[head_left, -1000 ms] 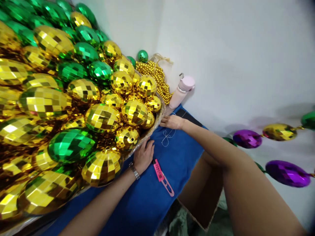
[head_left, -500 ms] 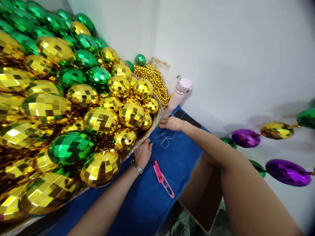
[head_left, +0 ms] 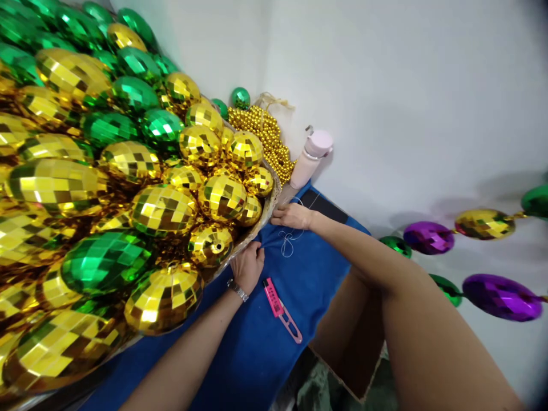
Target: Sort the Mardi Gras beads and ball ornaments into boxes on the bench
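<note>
My left hand [head_left: 248, 267], with a metal-banded watch [head_left: 237, 290] at the wrist, is closed on the blue cloth [head_left: 317, 257] just beside the box rim. Creases run through the cloth between my two hands. Farther back, my right hand [head_left: 293, 217] has its fingers bent down on the cloth near the box corner; its fingertips are partly hidden. A loop of thin white string [head_left: 287, 246] lies just below it. On the cloth near my left hand rests a pink box cutter [head_left: 278, 302].
A box [head_left: 270, 212] heaped with shiny gold and green faceted beads [head_left: 222, 197] fills the left. Behind stand a pale pink bottle [head_left: 309, 160] and small gold bead strands [head_left: 268, 137]. Purple, gold and green bead strings [head_left: 428, 237] hang right; an open cardboard box [head_left: 351, 331] stands below.
The bead-filled box has shifted slightly left in view. My right hand has moved a little left toward my left hand, and the cloth between them is more creased.
</note>
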Action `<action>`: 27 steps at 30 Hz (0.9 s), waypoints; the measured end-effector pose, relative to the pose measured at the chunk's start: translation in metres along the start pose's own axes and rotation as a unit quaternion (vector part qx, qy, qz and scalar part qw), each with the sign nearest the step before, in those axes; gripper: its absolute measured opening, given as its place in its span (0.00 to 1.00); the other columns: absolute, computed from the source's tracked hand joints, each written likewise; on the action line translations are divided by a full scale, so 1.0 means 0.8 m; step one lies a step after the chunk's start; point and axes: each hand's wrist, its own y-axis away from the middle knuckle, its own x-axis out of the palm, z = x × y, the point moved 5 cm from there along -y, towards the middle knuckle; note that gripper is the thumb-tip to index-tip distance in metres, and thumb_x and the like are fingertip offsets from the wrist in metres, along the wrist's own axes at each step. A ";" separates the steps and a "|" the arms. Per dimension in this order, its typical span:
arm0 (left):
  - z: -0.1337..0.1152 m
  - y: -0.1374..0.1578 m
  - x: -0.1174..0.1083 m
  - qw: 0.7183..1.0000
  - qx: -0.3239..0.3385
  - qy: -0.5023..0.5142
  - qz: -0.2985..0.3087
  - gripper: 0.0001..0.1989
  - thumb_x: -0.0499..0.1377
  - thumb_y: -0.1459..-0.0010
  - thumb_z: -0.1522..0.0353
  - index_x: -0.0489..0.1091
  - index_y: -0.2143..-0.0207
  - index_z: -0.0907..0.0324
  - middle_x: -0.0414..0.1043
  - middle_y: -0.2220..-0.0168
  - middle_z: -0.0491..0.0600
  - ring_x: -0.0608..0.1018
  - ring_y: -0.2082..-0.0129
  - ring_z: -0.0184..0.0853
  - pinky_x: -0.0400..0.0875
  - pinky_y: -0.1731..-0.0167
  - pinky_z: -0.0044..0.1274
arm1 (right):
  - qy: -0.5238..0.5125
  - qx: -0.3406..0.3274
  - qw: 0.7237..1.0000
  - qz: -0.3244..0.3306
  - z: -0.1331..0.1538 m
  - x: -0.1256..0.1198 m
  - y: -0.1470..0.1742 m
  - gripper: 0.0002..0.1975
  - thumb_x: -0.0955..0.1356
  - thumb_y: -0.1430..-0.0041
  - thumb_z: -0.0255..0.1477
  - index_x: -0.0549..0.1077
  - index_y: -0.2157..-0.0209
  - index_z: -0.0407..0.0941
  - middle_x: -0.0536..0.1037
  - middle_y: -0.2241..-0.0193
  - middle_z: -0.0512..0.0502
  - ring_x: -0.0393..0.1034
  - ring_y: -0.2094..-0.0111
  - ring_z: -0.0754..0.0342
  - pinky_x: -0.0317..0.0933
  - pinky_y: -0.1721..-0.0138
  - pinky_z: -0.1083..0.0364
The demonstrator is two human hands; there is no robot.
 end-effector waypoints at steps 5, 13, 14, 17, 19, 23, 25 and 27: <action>-0.001 -0.001 0.000 1.000 0.008 0.017 -0.009 0.12 0.56 0.38 0.68 0.77 0.57 0.59 0.79 0.60 0.52 0.79 0.59 0.42 0.67 0.60 0.28 | 0.000 -0.020 1.000 -0.013 0.001 0.005 0.000 0.13 0.57 0.29 0.26 0.71 0.55 0.44 0.74 0.60 0.43 0.63 0.64 0.53 0.55 0.67 0.55; 0.000 0.001 -0.002 0.999 -0.014 0.033 -0.011 0.10 0.58 0.39 0.68 0.78 0.58 0.59 0.79 0.61 0.53 0.78 0.58 0.43 0.68 0.59 0.29 | 0.000 -0.004 0.999 -0.046 0.004 -0.003 0.006 0.14 0.56 0.29 0.26 0.71 0.57 0.44 0.74 0.61 0.43 0.62 0.63 0.52 0.55 0.65 0.54; -0.001 0.001 -0.002 0.999 -0.016 0.036 -0.006 0.10 0.58 0.39 0.68 0.78 0.59 0.59 0.79 0.61 0.53 0.78 0.58 0.43 0.68 0.59 0.29 | 0.006 -0.011 0.999 -0.044 0.006 -0.003 0.009 0.15 0.55 0.29 0.26 0.71 0.57 0.44 0.73 0.63 0.43 0.62 0.64 0.52 0.55 0.65 0.54; -0.002 0.001 -0.002 0.999 -0.017 0.040 0.000 0.11 0.57 0.38 0.67 0.77 0.57 0.59 0.79 0.60 0.53 0.78 0.58 0.43 0.68 0.58 0.29 | 0.011 -0.021 0.999 -0.027 0.010 0.000 0.018 0.15 0.55 0.29 0.26 0.72 0.59 0.43 0.73 0.66 0.44 0.62 0.66 0.53 0.55 0.65 0.54; -0.002 0.000 -0.002 0.999 -0.013 0.035 -0.003 0.11 0.57 0.38 0.67 0.77 0.57 0.59 0.79 0.60 0.53 0.78 0.58 0.43 0.68 0.58 0.29 | 0.010 -0.014 1.000 -0.023 0.009 0.000 0.019 0.15 0.55 0.29 0.25 0.71 0.59 0.43 0.73 0.66 0.44 0.61 0.66 0.53 0.55 0.66 0.54; -0.001 -0.002 -0.002 0.999 -0.012 0.037 -0.011 0.10 0.58 0.39 0.68 0.78 0.59 0.59 0.79 0.61 0.52 0.78 0.58 0.42 0.67 0.58 0.29 | 0.006 -0.002 0.999 -0.034 0.007 -0.004 0.013 0.14 0.55 0.29 0.26 0.71 0.56 0.43 0.73 0.63 0.43 0.62 0.64 0.52 0.55 0.65 0.54; -0.001 -0.001 -0.002 0.999 -0.017 0.044 -0.008 0.09 0.58 0.39 0.68 0.78 0.59 0.59 0.79 0.60 0.52 0.78 0.58 0.42 0.67 0.59 0.28 | 0.004 -0.016 0.999 -0.028 0.009 -0.002 0.014 0.15 0.55 0.29 0.26 0.71 0.58 0.43 0.73 0.64 0.43 0.62 0.65 0.53 0.55 0.65 0.54; -0.002 -0.001 -0.003 0.999 -0.019 0.044 -0.002 0.10 0.58 0.39 0.68 0.78 0.58 0.58 0.79 0.60 0.52 0.78 0.58 0.41 0.67 0.59 0.27 | 0.002 -0.020 1.000 -0.021 0.012 0.002 0.017 0.15 0.55 0.29 0.25 0.71 0.59 0.43 0.73 0.65 0.43 0.61 0.66 0.53 0.55 0.65 0.54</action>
